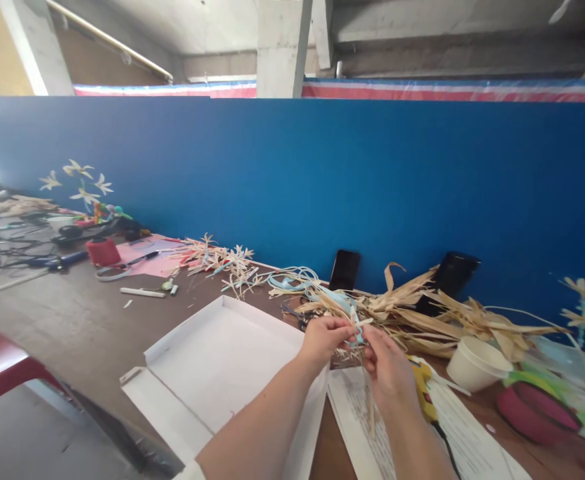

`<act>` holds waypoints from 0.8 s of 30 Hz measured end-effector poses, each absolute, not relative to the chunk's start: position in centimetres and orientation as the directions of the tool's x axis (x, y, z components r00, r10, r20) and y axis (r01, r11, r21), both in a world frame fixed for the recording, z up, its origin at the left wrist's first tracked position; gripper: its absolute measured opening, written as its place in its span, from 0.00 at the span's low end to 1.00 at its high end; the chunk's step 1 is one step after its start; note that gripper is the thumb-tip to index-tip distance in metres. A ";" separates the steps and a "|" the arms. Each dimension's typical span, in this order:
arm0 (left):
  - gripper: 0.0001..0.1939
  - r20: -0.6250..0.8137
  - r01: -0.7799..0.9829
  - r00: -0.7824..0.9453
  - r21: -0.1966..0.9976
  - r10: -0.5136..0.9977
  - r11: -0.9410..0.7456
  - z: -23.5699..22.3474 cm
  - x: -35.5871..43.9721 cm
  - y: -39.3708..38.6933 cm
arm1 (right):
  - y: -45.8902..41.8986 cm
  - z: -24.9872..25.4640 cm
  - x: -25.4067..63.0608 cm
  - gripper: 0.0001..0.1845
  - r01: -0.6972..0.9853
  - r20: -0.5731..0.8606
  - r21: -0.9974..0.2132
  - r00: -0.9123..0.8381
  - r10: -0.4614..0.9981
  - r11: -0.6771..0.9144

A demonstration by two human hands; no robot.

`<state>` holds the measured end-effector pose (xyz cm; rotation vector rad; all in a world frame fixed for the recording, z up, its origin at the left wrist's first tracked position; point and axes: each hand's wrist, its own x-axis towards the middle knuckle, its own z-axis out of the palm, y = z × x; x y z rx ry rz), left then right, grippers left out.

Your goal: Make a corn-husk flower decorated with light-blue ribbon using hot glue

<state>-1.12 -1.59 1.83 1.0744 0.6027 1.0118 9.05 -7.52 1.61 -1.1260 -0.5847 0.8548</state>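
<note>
Both of my hands meet over the table, right of the white box lid. My left hand (325, 341) is closed, its thumb and fingertips pinching a small pale husk flower (354, 317) from the left. Closed on the flower's other side, my right hand (386, 365) grips it near its base, where some light blue material shows. A thin tan stem (371, 417) hangs below the right fingers. My fingers partly hide the flower's base. Just right of my right hand lies a yellow glue gun (422, 388) on printed paper (452, 423).
The open white box (232, 367) lies left of my forearms. Dried husks (397, 303), two black phones (345, 269) and a white cup (478, 363) stand behind and right. Finished flowers (239, 263) lie farther left. A blue partition (322, 180) backs the table.
</note>
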 end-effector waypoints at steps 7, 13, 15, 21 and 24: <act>0.17 0.096 -0.335 0.456 0.940 0.885 0.070 2.0 -1.2 -1.9 | -7.7 1.7 8.9 0.15 -0.252 0.018 -0.946 0.588 0.809 0.204; 0.16 0.096 -0.315 0.450 0.947 0.888 0.057 1.8 -1.1 -1.9 | -7.8 1.7 9.0 0.16 -0.218 0.034 -0.956 0.587 0.809 0.199; 0.16 0.108 -0.308 0.450 0.951 0.886 0.040 1.6 -1.1 -1.9 | -7.8 1.5 9.1 0.15 -0.206 0.044 -0.958 0.583 0.811 0.200; 0.15 0.109 -0.292 0.433 0.956 0.895 0.024 1.9 -1.2 -2.1 | -7.9 1.5 9.2 0.14 -0.076 0.146 -0.966 0.627 0.765 0.247; 0.15 0.110 -0.287 0.418 0.958 0.902 0.017 2.1 -1.2 -2.2 | -8.1 1.8 9.3 0.15 -0.008 0.181 -0.969 0.657 0.732 0.246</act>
